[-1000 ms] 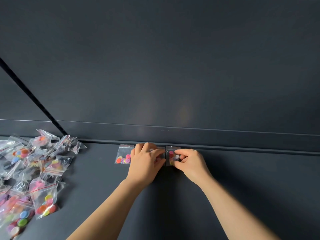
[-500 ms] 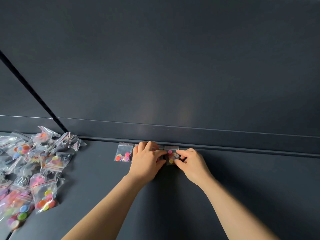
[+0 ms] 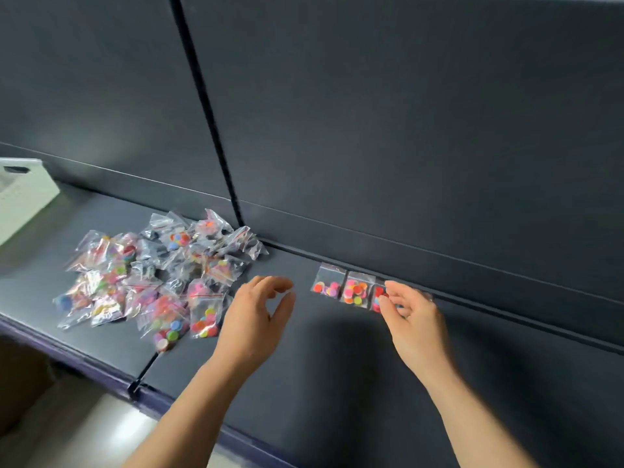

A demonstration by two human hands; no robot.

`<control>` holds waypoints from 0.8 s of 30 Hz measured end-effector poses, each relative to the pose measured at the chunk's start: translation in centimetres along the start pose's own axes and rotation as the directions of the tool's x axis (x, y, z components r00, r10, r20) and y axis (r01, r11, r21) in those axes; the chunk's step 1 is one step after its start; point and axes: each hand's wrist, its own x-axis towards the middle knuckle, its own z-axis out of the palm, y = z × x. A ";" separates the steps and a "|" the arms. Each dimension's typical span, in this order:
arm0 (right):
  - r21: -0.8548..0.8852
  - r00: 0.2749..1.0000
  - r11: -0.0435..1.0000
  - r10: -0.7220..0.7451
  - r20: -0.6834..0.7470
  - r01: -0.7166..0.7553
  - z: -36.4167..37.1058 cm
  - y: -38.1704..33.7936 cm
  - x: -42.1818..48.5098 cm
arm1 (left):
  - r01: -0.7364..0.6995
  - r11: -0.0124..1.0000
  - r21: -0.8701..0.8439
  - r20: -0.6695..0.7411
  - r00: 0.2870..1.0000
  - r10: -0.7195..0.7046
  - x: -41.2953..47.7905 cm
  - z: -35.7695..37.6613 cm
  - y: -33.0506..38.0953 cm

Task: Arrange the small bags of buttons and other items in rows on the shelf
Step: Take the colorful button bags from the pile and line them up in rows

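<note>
- A dark grey shelf (image 3: 337, 383) ran along a matching dark back panel (image 3: 405, 130), with a black vertical upright (image 3: 209, 113) dividing the panel.
- At the far left edge sat a pale box (image 3: 23, 194) with a handle cutout.
- A loose pile of bags (image 3: 152, 282), clear zip pouches holding coloured buttons, lay heaped on the left part of the shelf, some overlapping.
- Against the back edge, three bags formed a row: the first bag (image 3: 327, 282), the second bag (image 3: 357, 290) touching it, and the third bag (image 3: 380, 295) just beside that.
- The left hand (image 3: 256, 319) hovered between the pile and the row, fingers spread and curled, holding nothing, clear of both.
- The right hand (image 3: 412, 319) was at the row's right end, its fingertips (image 3: 385, 300) over the third bag, partly hiding it; whether they pinched or merely touched it I could not tell.
- Both forearms reached in from the lower edge.
</note>
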 end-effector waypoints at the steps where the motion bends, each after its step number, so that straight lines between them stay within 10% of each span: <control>1: 0.044 1.000 0.999 0.001 0.018 -0.002 1.1 -0.9 -0.2 | 0.036 0.999 -0.010 -0.032 0.999 -0.037 -0.2 -1.6 -1.4; 10: 0.151 0.996 0.986 0.062 0.070 -0.072 12.8 -7.7 -1.1 | 0.244 0.968 -0.056 -0.195 0.948 -0.251 0.6 -14.1 -16.2; 24: -0.050 0.955 0.954 0.296 0.004 -0.296 23.8 -13.1 -6.2 | 0.306 0.950 0.061 0.032 0.951 -0.309 5.9 -20.9 -27.8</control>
